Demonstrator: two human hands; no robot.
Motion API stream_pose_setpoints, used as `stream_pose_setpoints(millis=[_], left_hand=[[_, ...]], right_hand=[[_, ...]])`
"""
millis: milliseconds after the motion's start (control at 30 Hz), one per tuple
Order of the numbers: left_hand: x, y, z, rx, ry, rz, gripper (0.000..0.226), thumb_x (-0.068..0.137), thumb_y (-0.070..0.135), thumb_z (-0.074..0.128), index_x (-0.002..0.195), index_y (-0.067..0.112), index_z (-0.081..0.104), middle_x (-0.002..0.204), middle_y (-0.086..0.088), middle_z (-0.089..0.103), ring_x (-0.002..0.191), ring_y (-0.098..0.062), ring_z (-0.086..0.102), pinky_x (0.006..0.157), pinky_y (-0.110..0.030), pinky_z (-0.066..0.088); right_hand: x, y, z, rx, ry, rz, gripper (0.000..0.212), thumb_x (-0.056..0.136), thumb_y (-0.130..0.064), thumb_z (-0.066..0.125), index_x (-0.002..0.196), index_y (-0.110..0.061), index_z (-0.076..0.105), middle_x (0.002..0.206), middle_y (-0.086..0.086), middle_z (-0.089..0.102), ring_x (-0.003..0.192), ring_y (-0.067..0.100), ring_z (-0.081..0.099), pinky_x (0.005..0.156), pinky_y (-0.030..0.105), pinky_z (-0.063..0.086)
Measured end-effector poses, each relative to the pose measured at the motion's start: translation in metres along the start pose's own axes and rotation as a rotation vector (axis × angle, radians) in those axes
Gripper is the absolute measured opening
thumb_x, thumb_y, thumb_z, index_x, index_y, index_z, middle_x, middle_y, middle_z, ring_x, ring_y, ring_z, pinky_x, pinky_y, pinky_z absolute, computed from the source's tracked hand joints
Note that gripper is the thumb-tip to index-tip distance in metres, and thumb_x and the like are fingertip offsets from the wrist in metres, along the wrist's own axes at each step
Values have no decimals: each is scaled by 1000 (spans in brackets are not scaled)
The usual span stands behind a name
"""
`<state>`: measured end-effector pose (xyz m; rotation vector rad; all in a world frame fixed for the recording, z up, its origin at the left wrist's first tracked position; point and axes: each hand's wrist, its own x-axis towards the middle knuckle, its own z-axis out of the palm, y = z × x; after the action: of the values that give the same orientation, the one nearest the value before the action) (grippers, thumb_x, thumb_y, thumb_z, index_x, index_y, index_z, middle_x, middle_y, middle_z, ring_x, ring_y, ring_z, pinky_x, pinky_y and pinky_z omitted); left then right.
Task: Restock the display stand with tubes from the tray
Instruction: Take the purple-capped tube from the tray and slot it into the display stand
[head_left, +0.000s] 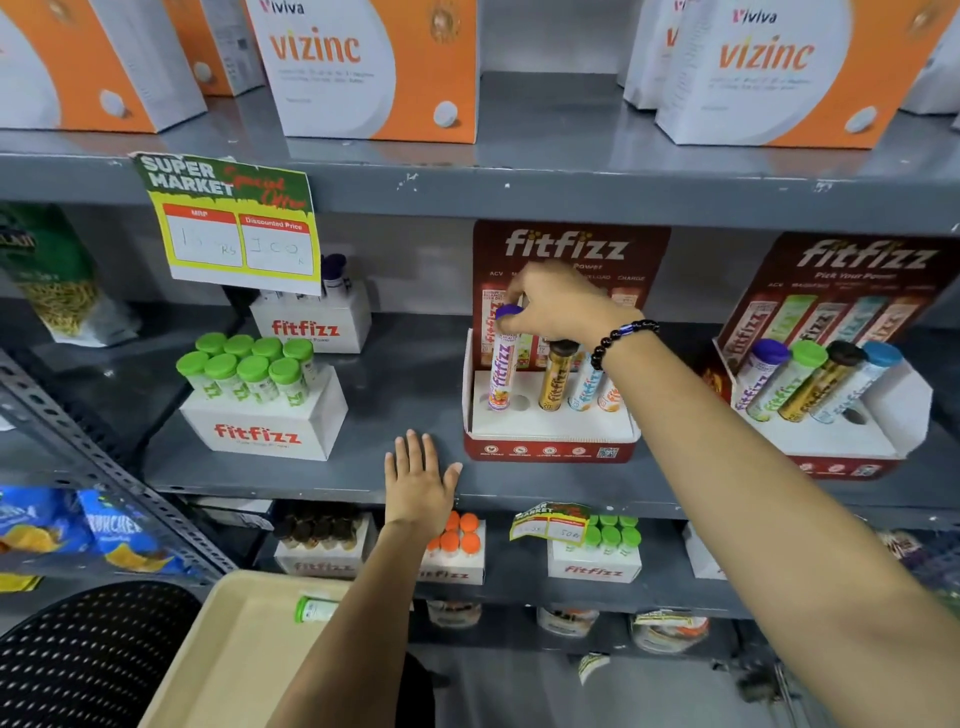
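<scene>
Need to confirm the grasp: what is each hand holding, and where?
Right hand grips purple-capped tube by its cap; left hand holds nothing.

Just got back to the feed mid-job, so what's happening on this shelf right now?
A person is restocking the middle fitfizz display stand. The right hand pinches the cap of a purple-capped tube, standing upright in the stand's leftmost hole. The slot beside it looks empty; black-capped and other tubes fill the rest. The left hand rests flat and open on the shelf edge. Below, a green-capped tube lies in the beige tray.
</scene>
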<state>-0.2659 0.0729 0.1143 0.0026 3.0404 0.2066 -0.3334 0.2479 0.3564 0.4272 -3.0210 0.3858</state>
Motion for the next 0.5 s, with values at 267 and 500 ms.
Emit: stream_pose_setpoints(millis=[267,500], left_hand=[[1,-1,3,2,11,0,66,95,50,6,144,7,-7,156,-16,-6,143,-32,-8,116,-43,-4],[3,-1,5,0,17,-3,67,94,51,6,145,9,-7,156,-15,-6,143,-32,-9,116,-42,-4]], right_hand=[[2,-6,18,37,4,63,34,79,-36,69,102,-10,68,98,10,67,87,27,62,76,34,53],[7,-15,18,25,-82,24,10,79,-27,65,76,-18,63,80,3,57,77,26,55,65,26,39]])
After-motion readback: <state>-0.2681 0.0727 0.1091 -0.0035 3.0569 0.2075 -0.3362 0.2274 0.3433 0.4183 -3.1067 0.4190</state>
